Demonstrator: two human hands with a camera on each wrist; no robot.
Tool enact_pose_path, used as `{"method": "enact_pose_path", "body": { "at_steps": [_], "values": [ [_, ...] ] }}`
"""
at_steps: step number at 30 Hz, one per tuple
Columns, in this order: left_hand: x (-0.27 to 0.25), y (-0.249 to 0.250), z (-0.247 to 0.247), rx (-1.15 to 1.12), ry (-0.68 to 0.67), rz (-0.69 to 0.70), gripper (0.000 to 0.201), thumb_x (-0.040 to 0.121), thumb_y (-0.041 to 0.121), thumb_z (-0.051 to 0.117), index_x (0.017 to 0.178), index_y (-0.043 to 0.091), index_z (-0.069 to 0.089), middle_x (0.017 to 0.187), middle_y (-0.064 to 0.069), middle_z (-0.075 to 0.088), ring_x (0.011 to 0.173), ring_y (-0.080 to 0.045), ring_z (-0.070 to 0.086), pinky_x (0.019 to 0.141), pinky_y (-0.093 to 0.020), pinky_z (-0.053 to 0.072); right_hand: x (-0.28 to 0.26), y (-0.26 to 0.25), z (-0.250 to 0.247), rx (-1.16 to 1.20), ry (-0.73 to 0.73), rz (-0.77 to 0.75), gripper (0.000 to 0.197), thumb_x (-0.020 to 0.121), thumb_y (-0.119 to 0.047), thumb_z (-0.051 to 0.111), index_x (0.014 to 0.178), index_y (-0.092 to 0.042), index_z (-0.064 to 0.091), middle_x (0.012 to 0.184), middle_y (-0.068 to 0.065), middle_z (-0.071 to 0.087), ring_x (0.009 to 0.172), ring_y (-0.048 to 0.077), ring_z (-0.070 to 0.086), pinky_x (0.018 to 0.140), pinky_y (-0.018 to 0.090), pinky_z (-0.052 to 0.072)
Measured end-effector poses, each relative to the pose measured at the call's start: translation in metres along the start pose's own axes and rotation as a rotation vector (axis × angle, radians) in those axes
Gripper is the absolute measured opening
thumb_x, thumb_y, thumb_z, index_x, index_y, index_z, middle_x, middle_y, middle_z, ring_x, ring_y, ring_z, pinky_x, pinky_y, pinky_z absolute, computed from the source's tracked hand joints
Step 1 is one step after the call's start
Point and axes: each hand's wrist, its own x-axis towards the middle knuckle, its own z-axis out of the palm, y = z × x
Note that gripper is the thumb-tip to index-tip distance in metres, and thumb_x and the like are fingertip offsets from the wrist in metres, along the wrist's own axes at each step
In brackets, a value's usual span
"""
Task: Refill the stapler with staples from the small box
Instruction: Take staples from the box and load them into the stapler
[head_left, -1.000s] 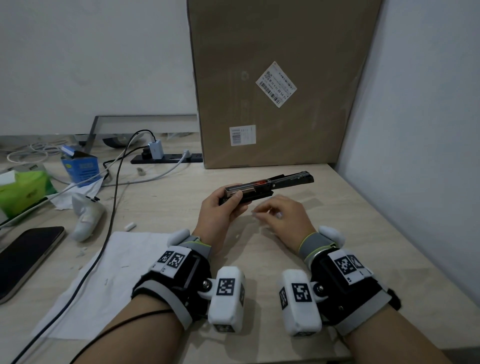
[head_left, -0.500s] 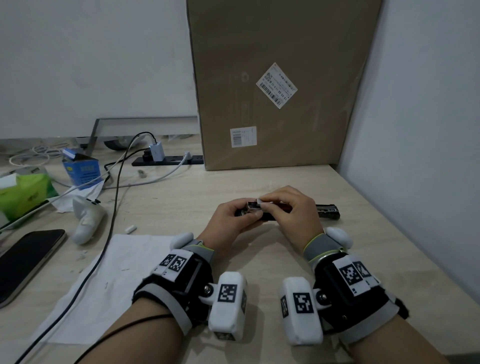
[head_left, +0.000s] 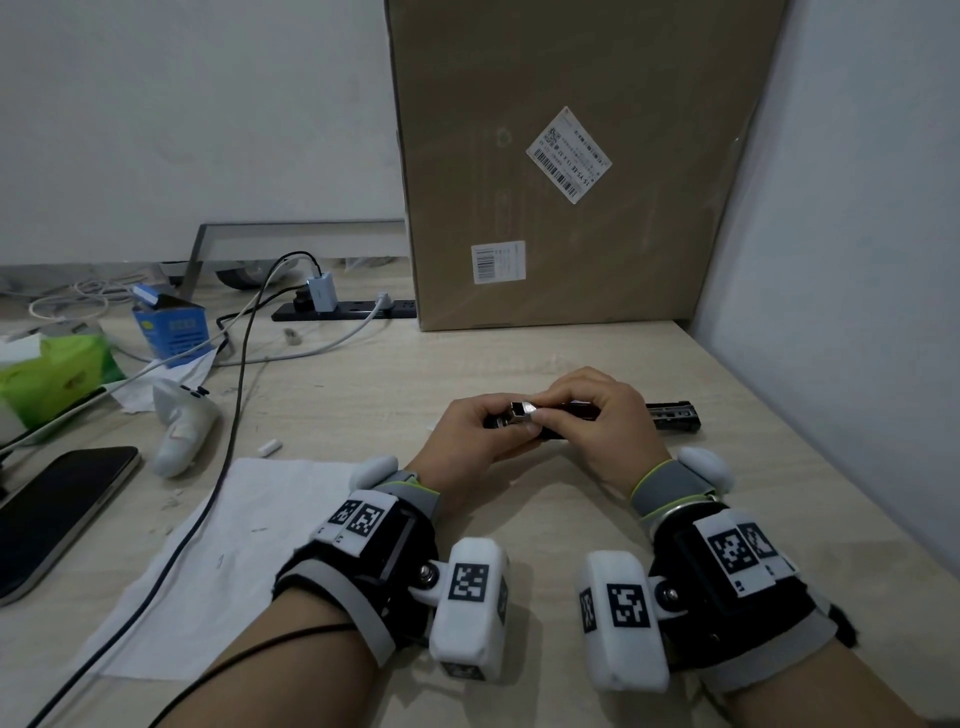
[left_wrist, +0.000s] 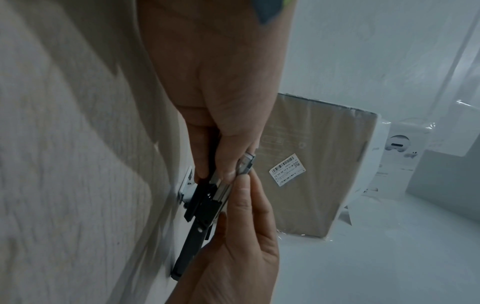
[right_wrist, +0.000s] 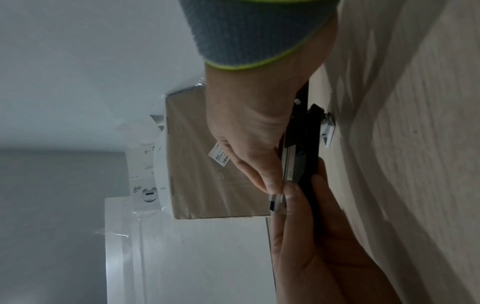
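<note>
A black stapler (head_left: 672, 415) lies swung open low over the wooden desk (head_left: 363, 395), its lid stretched out to the right. My left hand (head_left: 506, 423) grips the front end, thumb on the silvery magazine (left_wrist: 221, 190). My right hand (head_left: 540, 415) reaches over the top and pinches what looks like a strip of staples against the magazine tip (right_wrist: 275, 202). A small white box-like piece (left_wrist: 187, 185) lies on the desk right under the stapler, also visible as a white piece (right_wrist: 327, 131) in the right wrist view. An open blue box (head_left: 171, 327) stands far left.
A tall cardboard carton (head_left: 571, 156) stands behind the hands and a wall (head_left: 857, 260) closes the right side. To the left lie a white paper sheet (head_left: 218, 545), a black cable (head_left: 236, 415), a white controller (head_left: 182, 426), a phone (head_left: 52, 509) and a green tissue pack (head_left: 52, 374).
The left hand has lowered the stapler toward the desk. The right hand, apart from it a second ago, has come onto the magazine; little has moved over the last half second.
</note>
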Motion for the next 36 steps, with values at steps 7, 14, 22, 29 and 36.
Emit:
{"method": "enact_pose_path", "body": {
  "at_steps": [7, 14, 22, 29, 36],
  "values": [
    [0.0, 0.002, 0.002, -0.046, 0.013, -0.036, 0.021, 0.085, -0.001, 0.059, 0.105, -0.001, 0.068, 0.111, -0.025, 0.068, 0.108, -0.033, 0.065, 0.097, -0.038, 0.052, -0.002, 0.002, -0.004, -0.181, 0.0, 0.034, 0.027, 0.07, -0.038, 0.074, 0.083, -0.058, 0.062, 0.107, -0.027, 0.049, 0.114, 0.011, 0.034, 0.107, 0.045, 0.029],
    [0.006, 0.006, -0.001, -0.196, 0.135, 0.004, 0.019, 0.088, -0.002, 0.056, 0.101, 0.008, 0.066, 0.108, -0.017, 0.066, 0.098, -0.025, 0.066, 0.082, -0.022, 0.057, 0.007, 0.012, -0.014, -0.173, 0.645, 0.06, 0.026, 0.086, -0.028, 0.057, 0.105, -0.012, 0.063, 0.11, 0.01, 0.061, 0.097, 0.026, 0.055, 0.087, 0.025, 0.037],
    [0.009, 0.009, -0.008, -0.427, 0.198, 0.047, 0.025, 0.091, 0.002, 0.051, 0.115, -0.004, 0.059, 0.114, -0.019, 0.065, 0.093, -0.021, 0.07, 0.078, -0.02, 0.057, 0.007, 0.018, -0.004, 0.402, 0.417, 0.684, 0.046, 0.094, -0.048, 0.034, 0.098, -0.011, 0.06, 0.087, 0.005, 0.069, 0.073, 0.017, 0.066, 0.064, 0.029, 0.046],
    [0.005, 0.008, -0.004, -0.306, 0.05, -0.036, 0.029, 0.091, 0.002, 0.052, 0.119, -0.004, 0.058, 0.115, -0.018, 0.065, 0.097, -0.021, 0.069, 0.082, -0.02, 0.056, 0.007, 0.008, -0.006, 0.678, 0.504, 0.438, 0.022, 0.097, -0.029, 0.041, 0.097, -0.022, 0.061, 0.107, 0.011, 0.067, 0.096, 0.021, 0.067, 0.085, 0.03, 0.052],
    [0.004, 0.009, -0.001, -0.337, -0.014, -0.094, 0.029, 0.089, -0.001, 0.053, 0.118, -0.002, 0.056, 0.114, -0.015, 0.064, 0.103, -0.023, 0.065, 0.088, -0.027, 0.056, 0.0, 0.0, 0.001, 0.241, 0.23, 0.164, 0.02, 0.084, -0.011, 0.063, 0.099, -0.022, 0.069, 0.103, 0.001, 0.061, 0.101, 0.014, 0.058, 0.094, 0.029, 0.047]
  ]
}}
